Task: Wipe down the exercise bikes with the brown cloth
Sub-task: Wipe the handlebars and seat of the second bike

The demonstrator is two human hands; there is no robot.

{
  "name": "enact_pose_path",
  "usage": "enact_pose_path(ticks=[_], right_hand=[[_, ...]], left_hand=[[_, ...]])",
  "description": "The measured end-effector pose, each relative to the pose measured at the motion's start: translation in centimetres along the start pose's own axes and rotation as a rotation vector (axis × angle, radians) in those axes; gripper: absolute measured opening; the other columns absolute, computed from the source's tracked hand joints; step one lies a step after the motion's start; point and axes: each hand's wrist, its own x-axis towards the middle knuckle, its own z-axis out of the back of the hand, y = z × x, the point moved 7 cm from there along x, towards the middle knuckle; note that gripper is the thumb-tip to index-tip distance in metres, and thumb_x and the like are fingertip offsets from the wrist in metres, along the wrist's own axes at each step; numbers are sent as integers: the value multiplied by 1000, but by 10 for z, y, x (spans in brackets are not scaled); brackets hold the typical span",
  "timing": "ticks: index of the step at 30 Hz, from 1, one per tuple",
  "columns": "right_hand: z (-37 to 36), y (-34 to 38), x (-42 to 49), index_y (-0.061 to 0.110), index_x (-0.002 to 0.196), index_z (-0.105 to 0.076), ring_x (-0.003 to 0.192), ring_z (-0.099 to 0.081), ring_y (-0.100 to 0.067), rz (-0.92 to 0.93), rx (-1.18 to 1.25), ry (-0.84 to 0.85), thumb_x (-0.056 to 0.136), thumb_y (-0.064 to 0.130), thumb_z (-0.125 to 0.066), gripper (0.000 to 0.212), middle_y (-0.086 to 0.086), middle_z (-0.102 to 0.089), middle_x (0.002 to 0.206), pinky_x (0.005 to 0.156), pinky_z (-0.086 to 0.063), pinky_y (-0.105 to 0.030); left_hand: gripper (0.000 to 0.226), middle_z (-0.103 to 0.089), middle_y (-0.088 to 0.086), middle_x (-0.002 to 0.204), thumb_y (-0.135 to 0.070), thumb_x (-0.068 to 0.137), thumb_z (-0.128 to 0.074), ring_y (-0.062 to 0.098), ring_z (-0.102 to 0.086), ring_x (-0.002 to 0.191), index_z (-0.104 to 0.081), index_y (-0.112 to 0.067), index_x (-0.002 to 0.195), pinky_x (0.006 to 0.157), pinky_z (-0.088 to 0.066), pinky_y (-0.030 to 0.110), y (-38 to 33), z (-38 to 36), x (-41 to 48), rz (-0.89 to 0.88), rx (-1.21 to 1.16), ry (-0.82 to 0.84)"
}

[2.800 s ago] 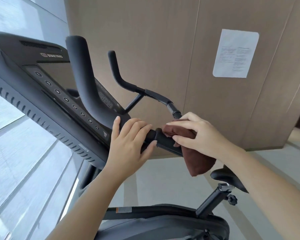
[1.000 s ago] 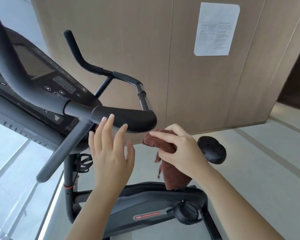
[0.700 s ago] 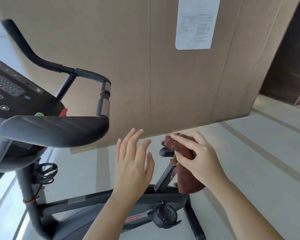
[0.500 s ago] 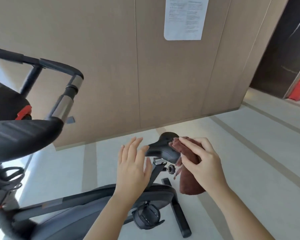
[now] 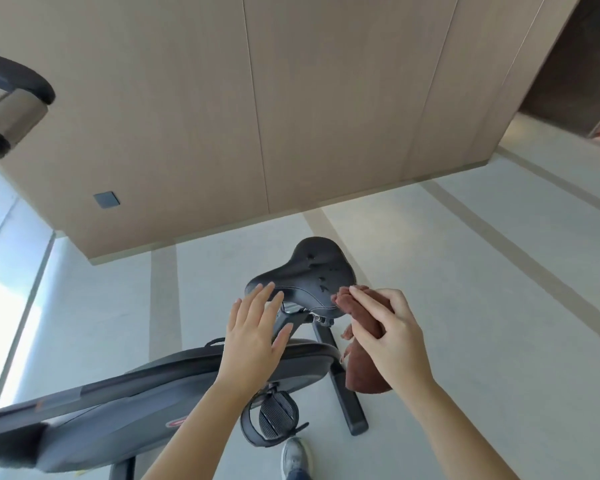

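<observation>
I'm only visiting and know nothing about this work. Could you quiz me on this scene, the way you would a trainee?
1. What does the right hand hold? A) a brown cloth B) a spray bottle C) nothing
2. True or false: the cloth lies spread flat over the saddle.
3. Fill in: the strapped bike part just above the shoe is the ____.

Key: 1 A. 2 False: it is bunched in the hand at the saddle's side. 3 pedal.
</observation>
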Motion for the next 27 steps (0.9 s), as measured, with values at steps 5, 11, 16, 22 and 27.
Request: enact_pose_path(ticks=[5,11,16,22,27], right_hand=[[-26,-22,51,21,115,-65,94,-62,-27,6,-134,-2,74,2,-71,45,-5,-57,108,84,-52,-40],[-75,-46,125,25,119,-62,97,-55,-30,86,-353,146,76,12,-70,45,-9,-57,109,74,-53,-41],[-109,-83,140,30,119,-61,92,-51,-29,22,-641,296,77,27,-70,44,-7,-55,113,72,-50,-36],[-126,-86,159,25,106,-69,78,-56,-33,204,-607,254,65,14,-79,44,-11,-63,98,61,-54,-39],[-172,-95,233,30,123,-58,102,-45,-32,222,-617,491,88,28,-56,34,-8,-51,120,84,-44,-40]], left_hand=[[52,-55,16,128,-40,85,-53,36,-48,120,-55,-3,121,100,-28,53,29,-43,50,0,-7,82],[66,-43,12,140,-41,81,-63,32,-32,132,-42,-8,133,108,-19,49,68,-95,100,39,-47,241],[74,-49,14,134,-47,72,-70,33,-43,125,-47,-6,129,103,-30,51,78,-126,110,39,-88,315],[86,-61,8,122,-51,47,-83,27,-61,104,-59,-6,116,87,-46,43,75,-139,109,105,-102,273],[86,-63,1,119,-57,44,-81,21,-62,103,-61,-12,114,88,-42,36,79,-134,111,163,-143,220]])
